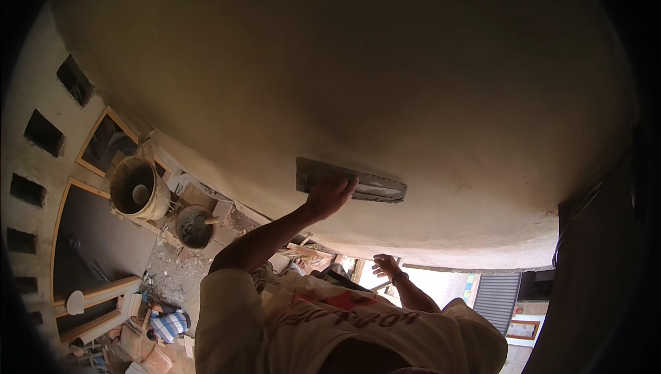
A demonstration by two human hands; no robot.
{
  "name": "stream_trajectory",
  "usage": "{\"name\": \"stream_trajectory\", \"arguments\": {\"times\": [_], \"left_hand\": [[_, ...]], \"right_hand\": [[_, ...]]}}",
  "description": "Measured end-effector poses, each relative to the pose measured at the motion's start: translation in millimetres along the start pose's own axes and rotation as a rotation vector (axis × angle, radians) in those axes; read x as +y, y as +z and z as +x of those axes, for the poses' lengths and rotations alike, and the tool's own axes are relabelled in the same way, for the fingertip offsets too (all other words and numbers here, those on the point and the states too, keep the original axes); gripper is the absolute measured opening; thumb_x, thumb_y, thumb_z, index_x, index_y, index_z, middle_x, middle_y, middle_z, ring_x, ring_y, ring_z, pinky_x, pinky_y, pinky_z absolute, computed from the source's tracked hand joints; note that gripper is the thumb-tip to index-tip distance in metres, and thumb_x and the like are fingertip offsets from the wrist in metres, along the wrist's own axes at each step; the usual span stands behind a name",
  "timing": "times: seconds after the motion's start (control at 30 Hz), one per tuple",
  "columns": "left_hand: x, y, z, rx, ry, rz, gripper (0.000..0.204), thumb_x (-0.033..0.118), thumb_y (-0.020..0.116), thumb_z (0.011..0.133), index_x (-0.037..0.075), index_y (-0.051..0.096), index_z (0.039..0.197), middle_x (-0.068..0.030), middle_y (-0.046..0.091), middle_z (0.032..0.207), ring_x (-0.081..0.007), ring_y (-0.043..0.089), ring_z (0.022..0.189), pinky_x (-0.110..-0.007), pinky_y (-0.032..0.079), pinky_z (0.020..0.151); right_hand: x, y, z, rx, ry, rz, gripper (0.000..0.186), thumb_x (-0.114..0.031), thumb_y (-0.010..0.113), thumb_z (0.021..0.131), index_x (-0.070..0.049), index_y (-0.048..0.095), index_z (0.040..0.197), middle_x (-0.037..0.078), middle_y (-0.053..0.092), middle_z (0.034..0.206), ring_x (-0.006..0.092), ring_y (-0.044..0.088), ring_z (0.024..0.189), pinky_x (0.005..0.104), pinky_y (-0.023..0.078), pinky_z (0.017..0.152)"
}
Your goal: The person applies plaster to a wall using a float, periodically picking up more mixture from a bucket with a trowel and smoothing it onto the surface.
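The left hand [329, 198], forearm reaching up, clasps a trowel [381, 188] against the plastered surface [454, 126], covering its handle. The right hand [387, 266] sits lower, fingers loosely spread. Shadow obscures the surface's far side.

Your trowel [379, 187]: long, grey, flat (residue smeared along its back), right end dipping. Faces the smooth tan plastered wall [441, 119], nearer your wall's lower edge than upper.
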State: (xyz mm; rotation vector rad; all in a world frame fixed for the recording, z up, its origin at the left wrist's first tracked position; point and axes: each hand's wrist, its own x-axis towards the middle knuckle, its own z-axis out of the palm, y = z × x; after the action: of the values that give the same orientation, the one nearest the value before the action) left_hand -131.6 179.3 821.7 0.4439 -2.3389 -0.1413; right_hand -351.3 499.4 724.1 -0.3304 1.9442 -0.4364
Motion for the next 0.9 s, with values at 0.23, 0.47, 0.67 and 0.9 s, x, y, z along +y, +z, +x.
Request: {"name": "stream_trajectory", "arguments": {"times": [0.23, 0.47, 0.67, 0.9], "left_hand": [[-104.9, -108.5, 2.9, 0.858, -1.065, -0.713, 0.046, 0.023, 0.065, 0.093, -0.008, 0.057, 0.127, -0.0156, 0.069, 0.094, -0.0203, 0.059, 0.079, -0.033, 0.050, 0.071], [-33.4, -98.9, 139.0, 0.787, -0.747, -0.553, 0.042, 0.029, 0.068, 0.090, 0.003, 0.064, 0.122, -0.0219, 0.068, 0.107, -0.0325, 0.070, 0.089, -0.038, 0.055, 0.079], [101.6, -9.1, 106.9, 0.281, -0.376, -0.290, 0.052, 0.035, 0.069, 0.087, 0.014, 0.055, 0.132, -0.0087, 0.061, 0.084, -0.0252, 0.063, 0.067, -0.041, 0.052, 0.057], [14.5, -49.0, 16.1, 0.839, -1.006, -0.697, 0.046, 0.020, 0.070, 0.089, 0.002, 0.059, 0.129, -0.0144, 0.071, 0.098, -0.0187, 0.069, 0.087, -0.031, 0.054, 0.077]], "right_hand": [[24.4, -20.5, -17.8, 0.000, 0.043, -0.058, 0.034, -0.018, 0.050, 0.097, -0.004, 0.055, 0.128, 0.018, 0.069, 0.094, 0.0258, 0.070, 0.073, 0.0377, 0.059, 0.062], [18.6, -47.3, -12.3, 0.041, 0.056, -0.045, 0.032, -0.016, 0.051, 0.096, -0.006, 0.056, 0.126, 0.016, 0.068, 0.091, 0.0224, 0.068, 0.068, 0.0357, 0.057, 0.058], [2.6, -44.8, 3.0, 0.003, 0.067, -0.131, 0.030, -0.015, 0.051, 0.096, -0.005, 0.057, 0.124, 0.015, 0.069, 0.090, 0.0213, 0.067, 0.065, 0.0342, 0.056, 0.056], [-34.2, -12.3, 7.0, -0.078, 0.000, -0.111, 0.030, -0.018, 0.050, 0.099, -0.005, 0.056, 0.125, 0.019, 0.068, 0.091, 0.0253, 0.068, 0.065, 0.0352, 0.057, 0.057]]}}
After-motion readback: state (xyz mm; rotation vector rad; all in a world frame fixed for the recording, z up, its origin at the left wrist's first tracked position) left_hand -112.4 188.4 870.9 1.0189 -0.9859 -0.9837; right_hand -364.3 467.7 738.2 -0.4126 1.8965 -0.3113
